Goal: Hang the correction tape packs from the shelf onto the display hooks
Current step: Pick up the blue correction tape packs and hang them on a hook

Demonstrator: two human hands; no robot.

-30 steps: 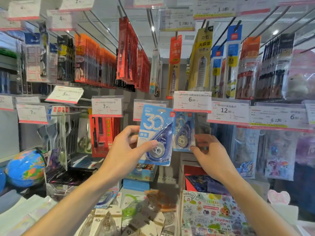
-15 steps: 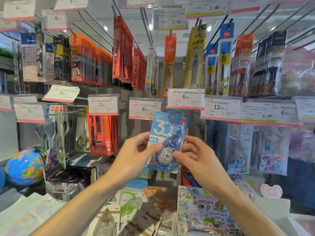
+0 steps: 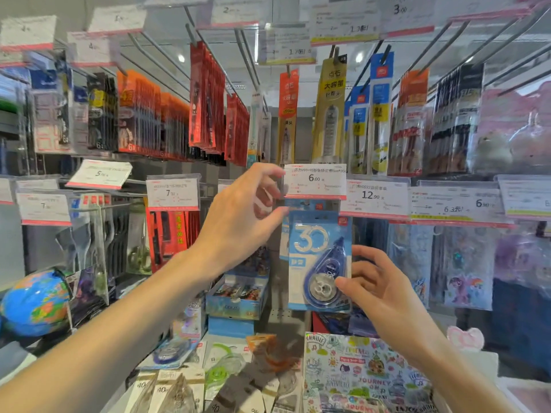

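A blue correction tape pack [image 3: 317,257] marked "30" hangs upright just below the 6.00 price tag [image 3: 314,180], in front of another blue pack [image 3: 285,234] on the same hook. My right hand [image 3: 378,290] grips its lower right edge, thumb on the front. My left hand [image 3: 244,216] is raised beside it, thumb and forefinger pinching the price tag's left edge. The hook itself is hidden behind the tag. More tape packs lie on the shelf below: a blue one [image 3: 171,353], a green one [image 3: 222,371] and an orange one [image 3: 268,348].
Red packs [image 3: 173,234] and scissors packs [image 3: 89,234] hang to the left, sticker sheets [image 3: 465,263] to the right under the 12.90 tag [image 3: 372,195]. A globe [image 3: 32,302] sits at lower left, and a sticker book [image 3: 366,374] lies in front on the shelf. Long hooks jut out overhead.
My left hand let go of the blue pack and rose to the 6.00 tag. My right hand took hold of the pack, which moved up and right under that tag.
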